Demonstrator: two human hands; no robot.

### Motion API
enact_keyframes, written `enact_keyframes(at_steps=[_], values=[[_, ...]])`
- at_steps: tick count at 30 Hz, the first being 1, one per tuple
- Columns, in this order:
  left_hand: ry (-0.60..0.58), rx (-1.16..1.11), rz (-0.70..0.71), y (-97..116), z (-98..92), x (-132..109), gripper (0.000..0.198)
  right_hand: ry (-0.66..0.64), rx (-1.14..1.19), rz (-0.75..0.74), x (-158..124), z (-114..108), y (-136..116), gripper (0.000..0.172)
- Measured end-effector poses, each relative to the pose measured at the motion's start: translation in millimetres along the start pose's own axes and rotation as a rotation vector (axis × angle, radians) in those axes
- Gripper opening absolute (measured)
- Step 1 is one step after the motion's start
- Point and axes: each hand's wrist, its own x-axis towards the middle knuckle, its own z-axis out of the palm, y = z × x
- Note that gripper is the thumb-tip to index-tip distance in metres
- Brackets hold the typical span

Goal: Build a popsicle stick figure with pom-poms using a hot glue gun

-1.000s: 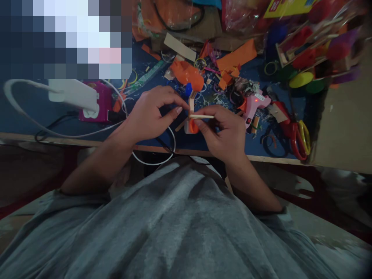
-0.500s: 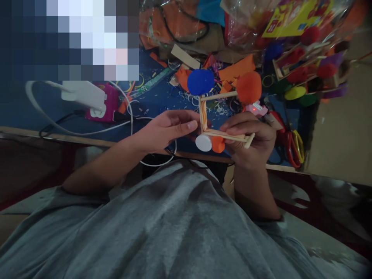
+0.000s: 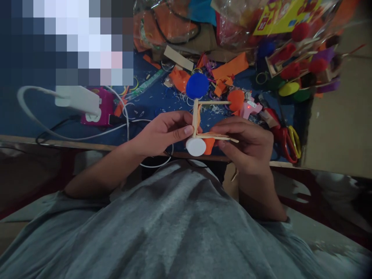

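Note:
A small frame of thin wooden sticks (image 3: 195,116) is held between my two hands above the blue tabletop. My left hand (image 3: 171,131) pinches its left side, thumb on the stick. At its lower bar is my right hand (image 3: 242,141), with thumb and fingers closed on it. A blue disc (image 3: 197,85) is at the upper left corner, an orange piece (image 3: 236,100) at the upper right end. Below the lower left corner are a white disc (image 3: 195,147) and another orange piece (image 3: 209,146). Orange material lines the inside of the frame.
Scissors (image 3: 287,143) and a pink glue gun (image 3: 250,109) lie right of the frame. Similar stick pieces with coloured discs (image 3: 288,89) stand at the upper right. Orange scraps (image 3: 231,66) litter the back. A white charger (image 3: 78,100) with its cable is at the left.
The stick frame has shifted slightly left and turned, so its right end shows less. My right hand's fingers have moved left along the lower bar. The view has also shifted.

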Motion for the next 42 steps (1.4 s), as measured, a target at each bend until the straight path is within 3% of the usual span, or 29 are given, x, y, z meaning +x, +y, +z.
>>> enact_keyframes(at_steps=[4, 9, 15, 22, 30, 36, 42], values=[[0.012, -0.016, 0.02, -2.6, 1.1, -0.8, 0.047, -0.032, 0.004, 0.024, 0.1, 3.1, -1.1, 0.037], [-0.015, -0.076, 0.044, 1.9, 3.7, -1.8, 0.042, -0.057, 0.022, -0.073, 5.8, 4.7, -4.8, 0.023], [-0.066, -0.127, -0.03, 3.3, 8.2, -3.0, 0.046, -0.052, 0.029, -0.101, 7.4, 4.2, -7.0, 0.021], [-0.055, -0.193, -0.012, 0.3, 9.2, -1.0, 0.043, -0.032, 0.04, -0.083, 7.2, 5.3, -0.5, 0.022], [-0.074, -0.193, -0.012, -8.9, 3.1, -5.0, 0.035, -0.05, -0.076, -0.158, 7.5, 3.8, -4.2, 0.015], [-0.047, -0.215, -0.055, -7.5, 3.1, -6.9, 0.033, -0.03, -0.145, -0.218, 5.3, 4.1, -9.6, 0.02], [0.048, -0.147, -0.071, -5.7, -1.4, -2.6, 0.042, -0.004, -0.354, -0.246, 3.5, 7.3, -13.9, 0.025]])
